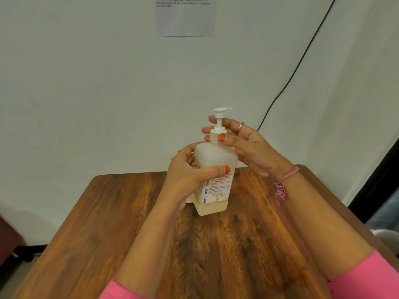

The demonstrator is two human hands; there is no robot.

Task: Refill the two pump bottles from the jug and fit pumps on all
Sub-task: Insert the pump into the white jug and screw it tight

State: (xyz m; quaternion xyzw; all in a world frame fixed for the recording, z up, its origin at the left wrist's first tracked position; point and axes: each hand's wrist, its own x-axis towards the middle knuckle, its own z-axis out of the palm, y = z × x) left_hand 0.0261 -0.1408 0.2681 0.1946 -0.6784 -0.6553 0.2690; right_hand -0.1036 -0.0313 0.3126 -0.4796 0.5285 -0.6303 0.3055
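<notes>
A square translucent pump bottle (214, 157) with a white label and a little pale liquid at its bottom is held just above the wooden table (108, 223), slightly tilted. My left hand (190, 175) grips its body, thumb across the label. A white pump (219, 124) sits in the bottle's neck, nozzle pointing right. My right hand (244, 145) wraps around the pump's collar, thumb in front and fingers behind. Part of another bottle's base shows behind my left wrist; the jug is out of sight.
The table stands against a pale wall with a taped paper sheet (185, 17) and a black cable (287, 83) running down it. A dark object (8, 236) sits on the floor at left, and a white object (388, 238) at the right edge.
</notes>
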